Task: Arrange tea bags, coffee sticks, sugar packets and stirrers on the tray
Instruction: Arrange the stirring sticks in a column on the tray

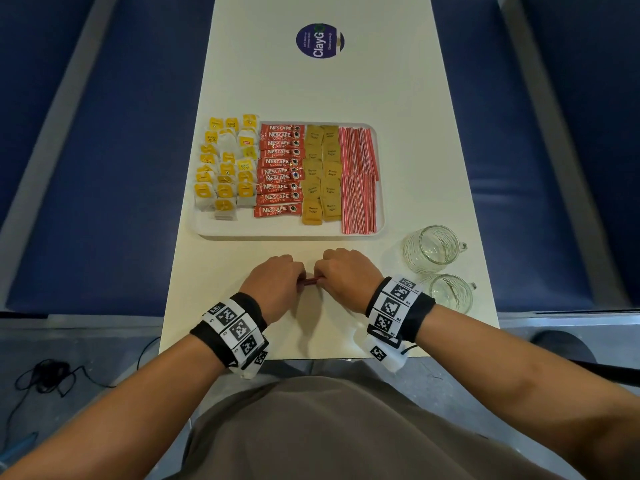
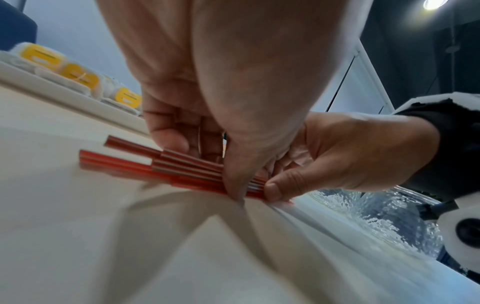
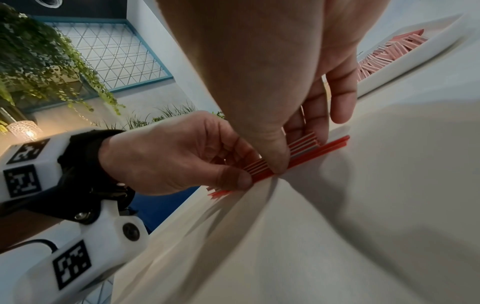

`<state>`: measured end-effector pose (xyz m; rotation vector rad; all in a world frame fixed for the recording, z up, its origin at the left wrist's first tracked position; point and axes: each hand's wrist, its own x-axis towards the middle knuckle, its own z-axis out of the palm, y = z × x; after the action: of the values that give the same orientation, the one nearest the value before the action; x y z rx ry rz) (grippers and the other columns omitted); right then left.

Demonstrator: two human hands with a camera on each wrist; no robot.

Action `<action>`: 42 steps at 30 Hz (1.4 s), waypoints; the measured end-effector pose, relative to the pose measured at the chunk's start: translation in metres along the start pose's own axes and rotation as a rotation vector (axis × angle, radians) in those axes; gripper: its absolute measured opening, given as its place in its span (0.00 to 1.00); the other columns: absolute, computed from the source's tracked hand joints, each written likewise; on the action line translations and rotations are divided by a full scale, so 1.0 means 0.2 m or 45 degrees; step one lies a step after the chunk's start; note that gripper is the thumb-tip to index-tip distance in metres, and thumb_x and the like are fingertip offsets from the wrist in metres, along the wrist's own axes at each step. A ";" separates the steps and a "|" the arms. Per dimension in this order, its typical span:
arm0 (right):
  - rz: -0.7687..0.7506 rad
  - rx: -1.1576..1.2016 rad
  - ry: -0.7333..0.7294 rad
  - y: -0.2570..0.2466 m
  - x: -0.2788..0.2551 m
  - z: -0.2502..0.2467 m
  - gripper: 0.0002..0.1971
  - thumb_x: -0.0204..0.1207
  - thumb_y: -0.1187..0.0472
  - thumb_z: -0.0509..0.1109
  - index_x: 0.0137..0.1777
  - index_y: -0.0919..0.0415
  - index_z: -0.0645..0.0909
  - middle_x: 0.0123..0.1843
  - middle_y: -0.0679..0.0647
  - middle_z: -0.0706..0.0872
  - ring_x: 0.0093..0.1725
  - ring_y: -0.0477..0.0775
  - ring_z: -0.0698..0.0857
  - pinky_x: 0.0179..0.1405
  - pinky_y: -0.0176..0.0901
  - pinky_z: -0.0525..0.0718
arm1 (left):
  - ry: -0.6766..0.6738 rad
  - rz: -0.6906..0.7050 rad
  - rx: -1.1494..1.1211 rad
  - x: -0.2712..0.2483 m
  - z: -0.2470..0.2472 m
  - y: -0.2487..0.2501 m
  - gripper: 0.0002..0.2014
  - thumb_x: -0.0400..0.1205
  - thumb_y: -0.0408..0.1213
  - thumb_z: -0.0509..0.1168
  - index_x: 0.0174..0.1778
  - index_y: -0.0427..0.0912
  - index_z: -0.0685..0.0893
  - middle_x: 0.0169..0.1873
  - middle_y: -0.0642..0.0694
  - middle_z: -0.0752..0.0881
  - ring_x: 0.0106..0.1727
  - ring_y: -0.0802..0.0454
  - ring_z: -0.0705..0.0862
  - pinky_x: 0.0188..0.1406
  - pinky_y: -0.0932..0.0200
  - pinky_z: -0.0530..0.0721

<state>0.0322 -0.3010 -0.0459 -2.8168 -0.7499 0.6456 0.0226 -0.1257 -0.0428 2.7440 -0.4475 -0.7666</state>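
Observation:
A white tray (image 1: pixel 291 233) holds yellow tea bags (image 1: pixel 227 168) at its left, red Nescafe coffee sticks (image 1: pixel 278 169), brown sugar packets (image 1: pixel 321 174) and red-and-white stirrers (image 1: pixel 358 178) at its right. In front of the tray, both hands hold one small bundle of red stirrers (image 1: pixel 310 281) low over the table. My left hand (image 1: pixel 277 282) pinches its left part, my right hand (image 1: pixel 341 275) its right part. The left wrist view shows the bundle (image 2: pixel 182 168) between thumb and fingers of both hands; in the right wrist view the bundle (image 3: pixel 306 152) touches the table.
Two clear glass mugs (image 1: pixel 433 249) (image 1: pixel 450 292) stand on the table right of my right hand. A round purple sticker (image 1: pixel 320 40) lies at the table's far end. Blue benches (image 1: pixel 104 150) flank the narrow cream table (image 1: pixel 311 334). A black cable (image 1: pixel 52 374) lies on the floor at left.

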 end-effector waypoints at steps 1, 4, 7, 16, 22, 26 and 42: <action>-0.008 -0.003 0.012 0.00 0.00 0.00 0.09 0.86 0.56 0.64 0.54 0.56 0.85 0.50 0.55 0.83 0.48 0.61 0.81 0.39 0.50 0.66 | 0.003 0.006 0.007 0.00 0.00 0.00 0.11 0.88 0.40 0.60 0.59 0.46 0.86 0.49 0.46 0.82 0.51 0.44 0.80 0.49 0.48 0.80; -0.022 -0.001 0.028 0.00 0.00 -0.01 0.09 0.87 0.55 0.64 0.55 0.56 0.85 0.50 0.54 0.85 0.48 0.60 0.82 0.40 0.50 0.68 | 0.007 0.015 0.031 0.00 0.01 -0.01 0.11 0.89 0.38 0.58 0.60 0.46 0.85 0.48 0.46 0.80 0.50 0.44 0.79 0.48 0.48 0.80; -0.034 -0.007 0.034 0.01 0.01 -0.03 0.08 0.87 0.57 0.64 0.54 0.55 0.85 0.48 0.52 0.86 0.47 0.59 0.84 0.39 0.49 0.69 | 0.015 0.025 0.035 0.00 0.00 -0.01 0.11 0.88 0.37 0.58 0.60 0.46 0.84 0.47 0.46 0.80 0.48 0.45 0.79 0.46 0.49 0.79; -0.024 0.320 0.058 0.07 0.03 -0.20 0.10 0.85 0.55 0.69 0.55 0.53 0.92 0.50 0.49 0.92 0.50 0.54 0.86 0.50 0.49 0.83 | 0.048 0.086 -0.215 0.01 -0.06 -0.05 0.12 0.89 0.36 0.57 0.56 0.44 0.87 0.47 0.46 0.80 0.47 0.46 0.79 0.46 0.50 0.77; -0.060 0.491 0.120 0.10 0.03 -0.33 0.10 0.84 0.54 0.72 0.57 0.54 0.93 0.52 0.48 0.92 0.50 0.51 0.86 0.51 0.49 0.83 | 0.068 0.096 -0.481 0.00 -0.14 -0.03 0.13 0.92 0.42 0.54 0.50 0.45 0.82 0.39 0.56 0.82 0.41 0.55 0.80 0.37 0.59 0.72; -0.054 0.646 0.167 0.13 0.05 -0.37 0.11 0.83 0.54 0.74 0.61 0.54 0.91 0.53 0.45 0.91 0.48 0.44 0.85 0.51 0.40 0.81 | 0.063 0.105 -0.635 -0.01 -0.17 -0.01 0.15 0.93 0.45 0.51 0.47 0.48 0.80 0.35 0.54 0.80 0.34 0.58 0.77 0.33 0.59 0.71; 0.082 1.224 0.347 0.10 0.00 -0.28 0.14 0.90 0.63 0.63 0.69 0.58 0.86 0.61 0.49 0.91 0.58 0.44 0.89 0.65 0.39 0.85 | -0.073 -0.084 -1.640 -0.01 -0.16 0.09 0.17 0.94 0.42 0.49 0.51 0.39 0.80 0.28 0.49 0.68 0.23 0.54 0.66 0.25 0.62 0.67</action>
<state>0.0660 -0.3208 -0.0019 -1.9719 -0.1938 0.4397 0.0341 -0.1358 -0.0091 1.5275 0.1378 -0.7525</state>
